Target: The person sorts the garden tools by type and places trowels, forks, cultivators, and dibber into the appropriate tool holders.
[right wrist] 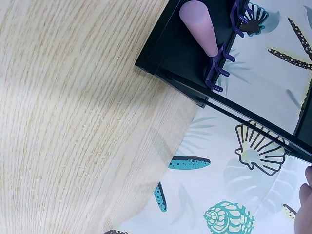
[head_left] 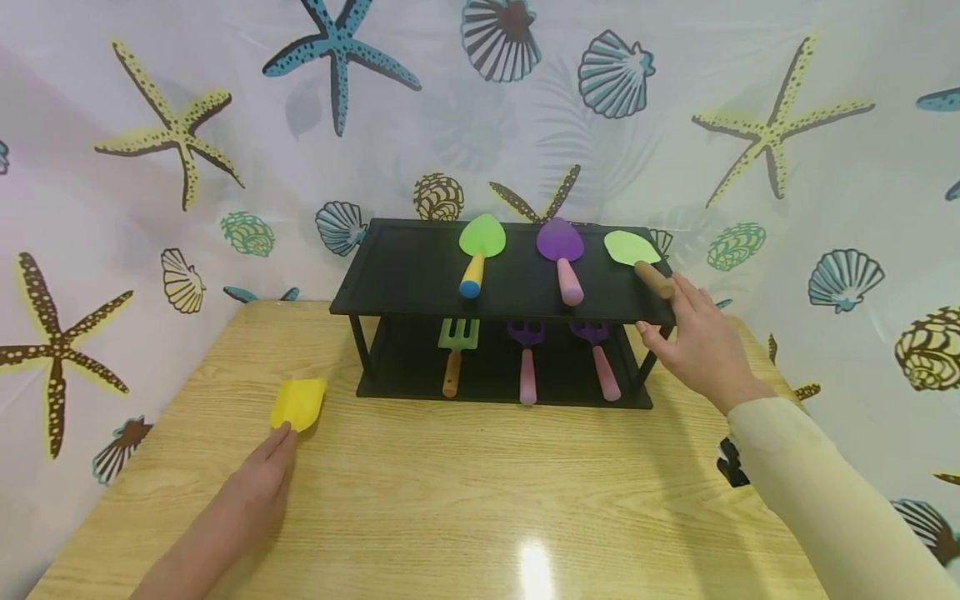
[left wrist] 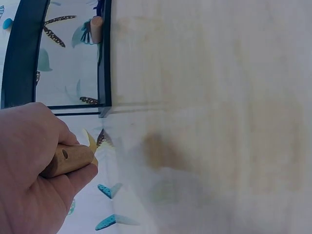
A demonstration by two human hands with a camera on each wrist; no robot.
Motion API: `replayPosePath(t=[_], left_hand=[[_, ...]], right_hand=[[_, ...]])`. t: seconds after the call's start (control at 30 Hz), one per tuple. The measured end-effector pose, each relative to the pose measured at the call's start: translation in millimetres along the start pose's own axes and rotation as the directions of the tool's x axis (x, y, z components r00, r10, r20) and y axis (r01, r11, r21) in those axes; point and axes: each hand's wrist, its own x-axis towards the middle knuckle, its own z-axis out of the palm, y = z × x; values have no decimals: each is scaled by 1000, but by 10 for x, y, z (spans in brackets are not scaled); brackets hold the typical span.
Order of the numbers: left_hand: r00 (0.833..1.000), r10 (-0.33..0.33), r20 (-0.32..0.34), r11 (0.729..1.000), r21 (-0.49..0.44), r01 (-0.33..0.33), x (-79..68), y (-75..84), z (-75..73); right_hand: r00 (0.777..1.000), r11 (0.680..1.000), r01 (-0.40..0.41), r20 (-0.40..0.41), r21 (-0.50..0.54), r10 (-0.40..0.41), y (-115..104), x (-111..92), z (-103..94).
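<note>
In the head view my left hand (head_left: 258,483) grips a small yellow hand shovel (head_left: 298,403) over the left of the table. Its wooden handle (left wrist: 73,160) shows between thumb and fingers in the left wrist view. My right hand (head_left: 705,343) is at the right end of the upper shelf. Its fingers are against the brown handle (head_left: 654,280) of a pale green trowel (head_left: 632,247), with the thumb apart and lower, near the shelf's front edge. Only a bit of this hand (right wrist: 304,202) enters the right wrist view.
A black two-tier rack (head_left: 420,267) stands at the back of the wooden table (head_left: 450,492). Its top also holds a green trowel (head_left: 483,237) and a purple trowel (head_left: 560,242). Below lie a green fork (head_left: 458,335) and two purple forks (head_left: 527,367). A patterned curtain (head_left: 480,125) hangs behind.
</note>
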Motion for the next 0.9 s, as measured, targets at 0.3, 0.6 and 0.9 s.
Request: replayPosePath(t=[0.3, 0.6, 0.9], left_hand=[[966, 183, -184, 981, 102, -167, 229, -106, -107], [885, 346, -313, 931, 234, -281, 428, -196, -174], [951, 196, -238, 971, 186, -153, 660, -198, -482]], right_hand=[[1000, 1000, -11, 9, -5, 11, -6, -17, -2], [1000, 1000, -5, 2, -3, 5, -10, -12, 5], [1000, 1000, 3, 1, -2, -3, -16, -16, 4]])
